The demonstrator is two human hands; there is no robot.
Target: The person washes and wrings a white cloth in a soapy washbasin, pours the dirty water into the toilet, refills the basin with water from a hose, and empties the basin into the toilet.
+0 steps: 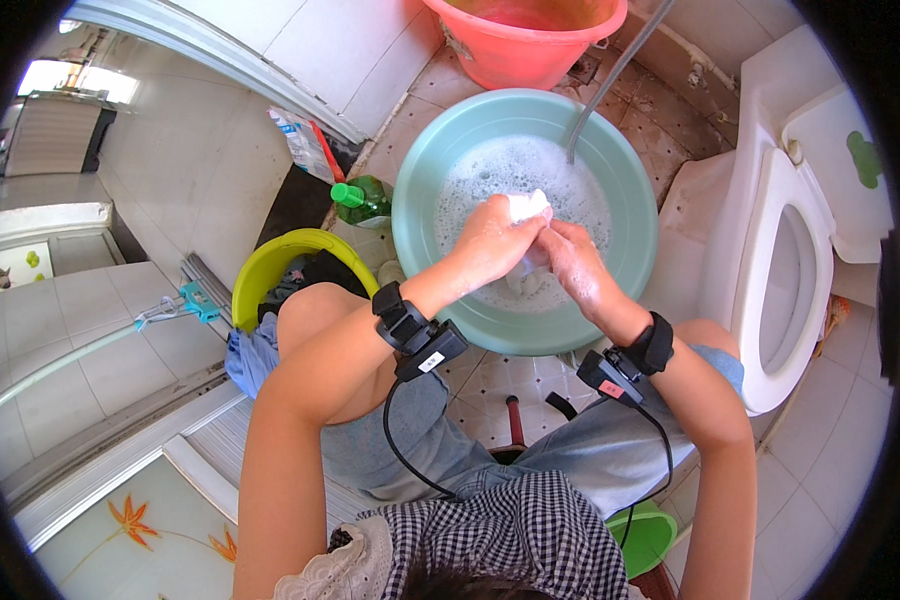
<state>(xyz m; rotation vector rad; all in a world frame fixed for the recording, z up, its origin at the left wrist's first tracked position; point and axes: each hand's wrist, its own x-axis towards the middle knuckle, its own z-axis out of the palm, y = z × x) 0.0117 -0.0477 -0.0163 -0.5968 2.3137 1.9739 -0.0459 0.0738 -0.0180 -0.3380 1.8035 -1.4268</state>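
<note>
My left hand [491,238] grips a small wet white cloth [527,204], part of which sticks up above the thumb. Close against it, my right hand [572,262] has its fingers bent around the lower part of the same cloth. Some white fabric hangs below the hands towards the water, though its exact shape is hidden. Suds cling to both hands and wrists. Beneath them stands a wide light-green plastic basin [420,135] holding soapy water with thick foam [495,161].
A grey hose [615,75] dips into the basin. Beyond stands a pink bucket [525,49]; a toilet [746,300] is at the right. Leftward are a green bottle [366,201], a yellow-green tub [244,281] of clothes and a mop [199,300]. A green basin [649,536] sits behind my right side.
</note>
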